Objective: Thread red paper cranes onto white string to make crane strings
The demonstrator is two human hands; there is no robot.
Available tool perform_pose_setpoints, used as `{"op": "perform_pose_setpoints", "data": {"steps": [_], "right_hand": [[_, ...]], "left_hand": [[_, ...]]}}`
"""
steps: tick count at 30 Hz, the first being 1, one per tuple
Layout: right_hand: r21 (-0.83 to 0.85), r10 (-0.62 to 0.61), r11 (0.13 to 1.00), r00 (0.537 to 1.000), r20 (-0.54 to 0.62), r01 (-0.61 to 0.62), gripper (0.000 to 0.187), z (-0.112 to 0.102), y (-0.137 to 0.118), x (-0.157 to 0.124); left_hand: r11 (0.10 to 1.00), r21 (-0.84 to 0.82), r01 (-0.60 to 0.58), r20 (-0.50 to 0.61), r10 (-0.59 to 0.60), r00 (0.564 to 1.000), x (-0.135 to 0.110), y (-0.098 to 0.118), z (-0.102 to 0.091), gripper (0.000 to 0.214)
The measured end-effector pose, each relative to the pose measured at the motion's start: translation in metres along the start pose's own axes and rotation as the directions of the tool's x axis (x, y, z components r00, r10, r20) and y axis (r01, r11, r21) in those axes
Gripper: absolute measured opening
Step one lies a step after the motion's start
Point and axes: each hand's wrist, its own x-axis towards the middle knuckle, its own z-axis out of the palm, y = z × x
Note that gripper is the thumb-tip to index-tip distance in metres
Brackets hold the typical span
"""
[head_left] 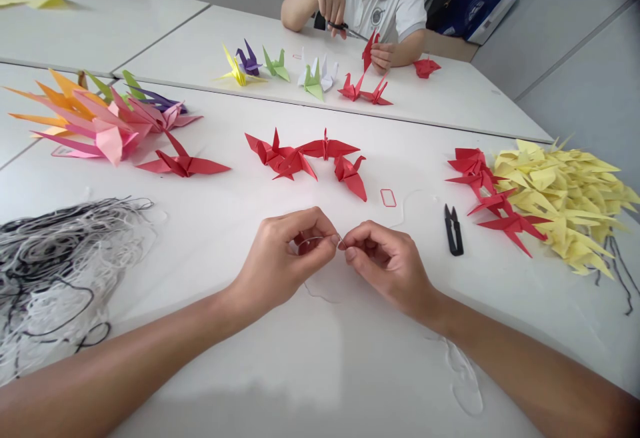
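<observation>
My left hand (pixel 290 251) is closed in a pinch on a thin white thread (pixel 320 297), one end of which hangs below the fingers. Right beside it, the fingertips of my right hand (pixel 393 261) are pinched together on the same thread, almost touching the left ones. Whether a needle is there too is too small to tell. More white thread (pixel 467 375) lies in a loose loop by my right forearm. Several red paper cranes (pixel 285 160) sit just beyond my hands. To the right, small black thread snips (pixel 454 231) rest on the table.
A tangle of black and white cords (pixel 65 258) lies at left. Behind it are pink and orange cranes (pixel 110 125). Strung yellow cranes (pixel 560 191) with red ones lie at right. Across the white table (pixel 240 385), a person (pixel 375 5) holds scissors (pixel 345 27) and a red crane.
</observation>
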Motion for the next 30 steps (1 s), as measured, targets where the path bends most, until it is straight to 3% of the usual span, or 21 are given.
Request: {"op": "perform_pose_setpoints", "data": {"steps": [30], "right_hand": [[-0.017, 0.016, 1.0, 1.0, 0.007, -0.016, 0.007, -0.0005, -0.0007, 0.0003]], "left_hand": [[1.0, 0.009, 0.02, 0.013, -0.02, 1.0, 0.0002, 0.0014, -0.0003, 0.016]]}}
